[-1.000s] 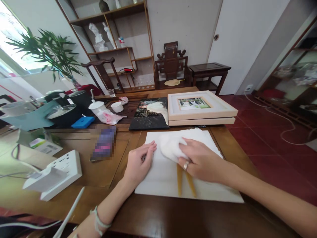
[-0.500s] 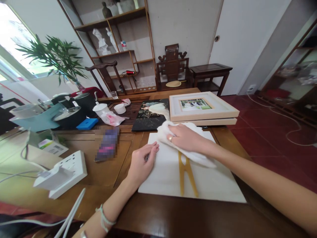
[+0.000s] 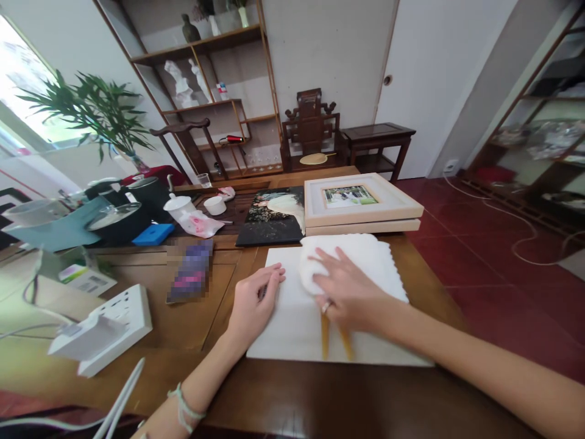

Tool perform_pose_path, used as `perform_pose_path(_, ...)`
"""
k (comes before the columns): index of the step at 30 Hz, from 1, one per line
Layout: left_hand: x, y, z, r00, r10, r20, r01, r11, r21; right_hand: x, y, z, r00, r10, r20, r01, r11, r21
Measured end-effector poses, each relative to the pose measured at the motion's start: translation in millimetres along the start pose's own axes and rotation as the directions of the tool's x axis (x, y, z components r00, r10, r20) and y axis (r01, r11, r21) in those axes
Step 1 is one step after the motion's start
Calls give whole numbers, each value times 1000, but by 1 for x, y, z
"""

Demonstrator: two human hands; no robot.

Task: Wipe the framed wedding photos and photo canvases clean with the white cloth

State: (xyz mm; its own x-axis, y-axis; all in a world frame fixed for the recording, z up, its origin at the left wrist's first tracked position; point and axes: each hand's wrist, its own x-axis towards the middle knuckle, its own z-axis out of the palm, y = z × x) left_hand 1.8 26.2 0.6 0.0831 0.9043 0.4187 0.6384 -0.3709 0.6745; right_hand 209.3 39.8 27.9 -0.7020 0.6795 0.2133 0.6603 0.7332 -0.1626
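Note:
A white board (image 3: pixel 287 329) lies flat near the table's front edge. My left hand (image 3: pixel 256 299) rests over its left edge, fingers curled together with the thumb against them; a small dark patch shows inside the curl, too little to make out. My right hand (image 3: pixel 345 283) presses a bunched white cloth (image 3: pixel 379 259) onto the board, its fingers spread over the folds. Partly under that hand is a yellow forked piece (image 3: pixel 325 338), its two legs pointing toward me and its upper part covered.
Behind the board are a dark photo panel (image 3: pixel 269 222) and stacked pale wooden frames (image 3: pixel 363 213) with a photo. To the left lie a purple packet (image 3: pixel 189 271), a blue block (image 3: pixel 153 234), a white power strip (image 3: pixel 121 326) and a teapot (image 3: pixel 178 204).
My right hand has come nearer to me, its fingers spreading wider. The cloth's far part has opened out over the board's right side, and more of the yellow piece is covered.

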Motion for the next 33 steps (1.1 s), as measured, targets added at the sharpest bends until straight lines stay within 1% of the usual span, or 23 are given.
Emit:
perform_pose_path(3, 0, -2, -2, 1000, -3, -19, 3, 1000, 12, -5, -29, 3, 987, -153, 41, 152, 988, 34)
perform_pose_path(6, 0, -4, -3, 999, -27, -34, 28, 999, 29, -27, -49, 0, 964, -255, 79, 244, 961, 131)
perform_pose_path(8, 0, -5, -3, 999, -37, -32, 38, 998, 44, -46, -54, -5, 954, -290, 77, 272, 944, 189)
perform_pose_path(9, 0, -6, -3, 999, -36, -34, 38, 998, 56, -54, -53, -8, 958, -278, 67, 259, 943, 208)
perform_pose_path(10, 0, -7, -3, 999, -34, -38, 37, 997, 71, -61, -49, -10, 971, -235, 50, 219, 950, 221)
perform_pose_path(12, 0, -8, -2, 998, -34, -52, 39, 993, 109, -71, -34, -14, 997, -72, 8, 69, 973, 220)
perform_pose_path(13, 0, -9, -2, 998, -37, -59, 44, 991, 124, -73, -24, -15, 1000, 19, -11, -16, 979, 203)
perform_pose_path(15, 0, -10, -1, 996, -49, -76, 60, 988, 145, -75, 0, -13, 985, 165, -59, -156, 979, 133)
perform_pose_path(17, -1, -11, 0, 993, -77, -93, 91, 983, 159, -74, 21, -7, 964, 237, -122, -232, 971, 52)
perform_pose_path(19, -2, -13, 0, 989, -118, -93, 132, 977, 170, -73, 33, -2, 956, 240, -170, -244, 970, -1)
perform_pose_path(21, -3, -14, 0, 984, -154, -83, 167, 972, 167, -74, 31, 0, 962, 205, -181, -212, 977, -17)
perform_pose_path(24, -3, -14, 0, 978, -188, -92, 200, 968, 154, -81, 11, -4, 984, 117, -134, -114, 993, 27)
perform_pose_path(26, -3, -14, -1, 972, -206, -109, 220, 966, 135, -88, -5, -9, 996, 11, -83, -5, 997, 76)
perform_pose_path(28, -2, -13, -1, 968, -218, -123, 231, 967, 111, -95, -17, -12, 994, -103, -37, 107, 987, 116)
perform_pose_path(29, -2, -12, -2, 966, -222, -130, 236, 967, 98, -97, -21, -13, 990, -141, -21, 142, 981, 129)
perform_pose_path(31, -1, -10, -2, 962, -233, -141, 245, 967, 75, -98, -23, -13, 990, -143, -10, 143, 982, 124)
perform_pose_path(33, -1, -8, -2, 957, -253, -145, 261, 965, 36, -96, -22, -11, 996, -92, -21, 93, 991, 96)
